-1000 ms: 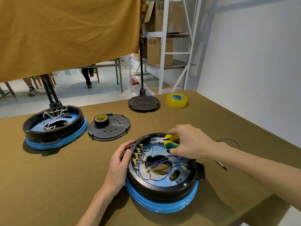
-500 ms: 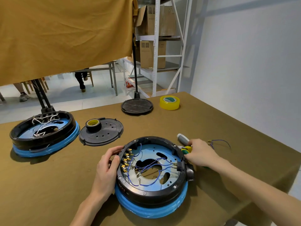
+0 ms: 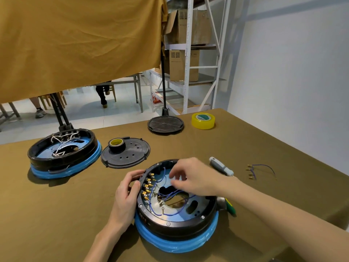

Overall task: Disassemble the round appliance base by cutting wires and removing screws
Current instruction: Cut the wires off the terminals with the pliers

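Right hand (image 3: pixel 196 178) moved off cutters (image 3: pixel 230 207), grip loosely apart over base (image 3: pixel 175 220), left hand (image 3: pixel 126 193) grip clasping rim

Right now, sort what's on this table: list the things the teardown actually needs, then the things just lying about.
In use:
near round base
blue wires inside it
left hand steadying its rim
right hand reaching over the wires
cutters, set down beside the base
screwdriver

Lying about:
second base
black cover with black tape roll
round black lid
yellow tape
cut wire piece
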`<action>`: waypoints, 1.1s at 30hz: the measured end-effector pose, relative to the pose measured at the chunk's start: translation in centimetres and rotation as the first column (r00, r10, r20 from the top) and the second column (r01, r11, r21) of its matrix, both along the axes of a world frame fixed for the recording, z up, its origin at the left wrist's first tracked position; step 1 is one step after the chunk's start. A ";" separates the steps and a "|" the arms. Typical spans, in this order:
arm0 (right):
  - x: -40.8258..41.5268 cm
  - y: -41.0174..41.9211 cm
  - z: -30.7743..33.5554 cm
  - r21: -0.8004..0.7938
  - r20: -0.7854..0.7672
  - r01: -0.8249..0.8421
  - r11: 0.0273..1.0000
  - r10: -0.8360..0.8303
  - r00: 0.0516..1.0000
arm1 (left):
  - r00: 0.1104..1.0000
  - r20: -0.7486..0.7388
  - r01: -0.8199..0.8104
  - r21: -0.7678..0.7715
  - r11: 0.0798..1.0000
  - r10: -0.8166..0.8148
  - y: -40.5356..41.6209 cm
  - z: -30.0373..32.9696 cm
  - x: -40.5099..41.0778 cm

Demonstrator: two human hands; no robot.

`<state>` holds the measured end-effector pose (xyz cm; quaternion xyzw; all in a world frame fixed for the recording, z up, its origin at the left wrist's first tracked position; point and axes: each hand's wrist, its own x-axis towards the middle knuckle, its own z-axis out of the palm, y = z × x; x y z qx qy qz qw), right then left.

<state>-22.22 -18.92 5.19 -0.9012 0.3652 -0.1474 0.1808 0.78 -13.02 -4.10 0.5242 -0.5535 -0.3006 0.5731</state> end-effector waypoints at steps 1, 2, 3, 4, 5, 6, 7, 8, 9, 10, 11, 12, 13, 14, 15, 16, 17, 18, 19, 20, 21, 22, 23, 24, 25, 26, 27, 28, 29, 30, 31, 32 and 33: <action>1.1 0.0 -0.3 0.024 -0.124 -0.057 0.998 0.059 0.990 | 1.000 0.001 0.002 -0.002 1.000 -0.002 0.0 0.0 0.0; 2.0 0.0 -0.6 0.020 -0.224 -0.085 0.996 0.088 0.971 | 1.000 0.001 0.004 -0.001 1.000 -0.004 0.0 -0.1 0.0; 2.7 0.0 -0.8 -0.004 -0.283 -0.091 0.996 0.086 0.955 | 1.000 0.000 0.005 0.001 1.000 -0.005 0.0 -0.1 0.1; 3.2 0.0 -0.8 -0.033 -0.302 -0.084 0.996 0.070 0.951 | 1.000 0.000 0.008 0.003 1.000 -0.008 0.0 -0.1 0.1; 3.5 0.1 -0.8 -0.044 -0.302 -0.072 0.996 0.056 0.952 | 1.000 0.002 0.008 0.003 1.000 -0.008 -0.1 -0.1 0.2; 3.6 0.2 -0.7 -0.035 -0.300 -0.063 0.997 0.049 0.953 | 1.000 0.003 0.008 0.002 1.000 -0.008 -0.1 -0.2 0.2; 3.6 0.2 -0.6 -0.020 -0.311 -0.060 0.998 0.051 0.949 | 1.000 0.002 0.007 0.003 1.000 -0.007 -0.2 -0.2 0.3; 3.5 0.3 -0.6 -0.008 -0.342 -0.066 0.998 0.059 0.938 | 1.000 0.000 0.006 0.007 1.000 -0.006 -0.2 -0.2 0.3; 3.4 0.4 -0.6 -0.003 -0.388 -0.077 0.997 0.070 0.919 | 1.000 -0.001 0.002 0.012 1.000 -0.002 -0.2 -0.3 0.3; 3.3 0.5 -0.7 -0.006 -0.430 -0.087 0.996 0.076 0.900 | 1.000 -0.003 -0.001 0.017 1.000 0.001 -0.3 -0.3 0.3; 3.4 0.6 -0.8 -0.021 -0.456 -0.093 0.995 0.074 0.887 | 1.000 -0.004 -0.003 0.020 1.000 0.003 -0.3 -0.3 0.3; 3.5 0.6 -1.0 -0.048 -0.466 -0.099 0.994 0.065 0.882 | 1.000 -0.005 -0.003 0.024 1.000 0.003 -0.4 -0.3 0.4; 3.7 0.7 -1.1 -0.083 -0.474 -0.103 0.991 0.052 0.879 | 1.000 -0.006 -0.002 0.028 1.000 0.002 -0.4 -0.3 0.4; 3.8 0.7 -1.3 -0.116 -0.485 -0.108 0.987 0.038 0.874 | 1.000 -0.008 0.001 0.030 1.000 0.000 -0.5 -0.3 0.3; 4.0 0.7 -1.4 -0.140 -0.497 -0.110 0.984 0.026 0.867 | 1.000 -0.009 0.003 0.031 1.000 -0.003 -0.5 -0.3 0.3; 4.1 0.7 -1.7 -0.155 -0.503 -0.109 0.982 0.016 0.864 | 1.000 -0.011 0.006 0.031 0.999 -0.005 -0.5 -0.3 0.3; 4.3 0.7 -2.0 -0.161 -0.501 -0.101 0.982 0.007 0.865 | 1.000 -0.012 0.007 0.032 0.999 -0.007 -0.4 -0.3 0.3; 4.3 0.7 -2.2 -0.160 -0.488 -0.092 0.983 0.002 0.873 | 1.000 -0.014 0.008 0.034 0.999 -0.008 -0.4 -0.3 0.3; 4.3 0.6 -2.3 -0.161 -0.467 -0.087 0.983 0.002 0.884 | 1.000 -0.015 0.009 0.037 0.999 -0.009 -0.4 -0.3 0.3; 4.3 0.5 -2.4 -0.177 -0.443 -0.090 0.980 0.002 0.897 | 1.000 -0.013 0.009 0.038 0.999 -0.009 -0.4 -0.3 0.3; 4.1 0.3 -2.4 -0.199 -0.423 -0.095 0.975 0.002 0.906 | 1.000 -0.009 0.008 0.037 0.999 -0.008 -0.5 -0.3 0.3; 3.9 0.2 -2.4 -0.215 -0.405 -0.094 0.972 -0.002 0.914 | 1.000 -0.006 0.007 0.036 0.999 -0.007 -0.5 -0.3 0.3; 3.6 0.1 -2.4 -0.217 -0.383 -0.082 0.973 -0.008 0.924 | 1.000 -0.006 0.006 0.035 0.999 -0.006 -0.4 -0.3 0.3; 3.3 0.0 -2.4 -0.218 -0.351 -0.063 0.974 -0.018 0.936 | 1.000 -0.007 0.007 0.034 0.999 -0.006 -0.4 -0.3 0.3; 3.0 0.0 -2.2 -0.230 -0.309 -0.040 0.972 -0.034 0.951 | 1.000 -0.009 0.009 0.032 0.999 -0.008 -0.4 -0.3 0.3; 2.8 -0.1 -2.0 -0.246 -0.265 -0.010 0.969 -0.057 0.962 | 1.000 -0.011 0.010 0.031 0.999 -0.010 -0.4 -0.3 0.2; 2.6 -0.2 -1.6 -0.243 -0.231 0.026 0.970 -0.084 0.969 | 1.000 -0.013 0.010 0.029 1.000 -0.009 -0.4 -0.2 0.2; 2.4 -0.4 -1.1 -0.198 -0.200 0.061 0.978 -0.101 0.975 | 1.000 -0.014 0.009 0.027 1.000 -0.009 -0.4 -0.2 0.2; 2.1 -0.6 -0.5 -0.103 -0.153 0.090 0.991 -0.105 0.983 | 1.000 -0.016 0.010 0.025 1.000 -0.009 -0.4 -0.1 0.2; 1.7 -0.9 -0.1 0.020 -0.077 0.115 0.993 -0.113 0.991 | 1.000 -0.018 0.011 0.024 1.000 -0.011 -0.4 -0.1 0.2; 1.3 -1.0 0.3 0.140 0.018 0.132 0.981 -0.136 0.991 | 1.000 -0.019 0.013 0.024 1.000 -0.012 -0.4 -0.1 0.2; 1.0 -0.9 0.4 0.232 0.103 0.142 0.962 -0.170 0.980 | 1.000 -0.019 0.014 0.025 1.000 -0.014 -0.4 -0.1 0.2; 0.8 -0.7 0.5 0.294 0.163 0.139 0.946 -0.193 0.968 | 1.000 -0.020 0.016 0.025 1.000 -0.015 -0.4 -0.1 0.1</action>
